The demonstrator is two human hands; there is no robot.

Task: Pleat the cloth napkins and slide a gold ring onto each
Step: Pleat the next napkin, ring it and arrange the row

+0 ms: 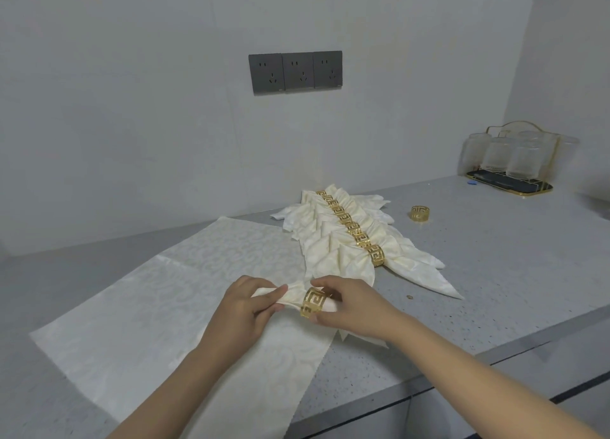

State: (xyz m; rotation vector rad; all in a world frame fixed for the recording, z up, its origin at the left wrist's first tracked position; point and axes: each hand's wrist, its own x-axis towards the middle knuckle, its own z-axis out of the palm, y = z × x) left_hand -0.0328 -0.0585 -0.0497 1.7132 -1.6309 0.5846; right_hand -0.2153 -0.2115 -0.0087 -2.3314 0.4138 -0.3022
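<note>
My left hand grips the gathered end of a cream pleated napkin just above the counter. My right hand pinches a gold fretwork ring that sits around that napkin, with the cloth's other end poking out under my right wrist. Behind it, a row of several pleated cream napkins lies side by side, each wearing a gold ring. One loose gold ring stands on the counter to the right of the row.
A flat cream napkin lies spread on the grey speckled counter under my left arm. A black tray with glass cups stands at the back right corner. The counter's front edge runs diagonally at lower right. Wall sockets are above.
</note>
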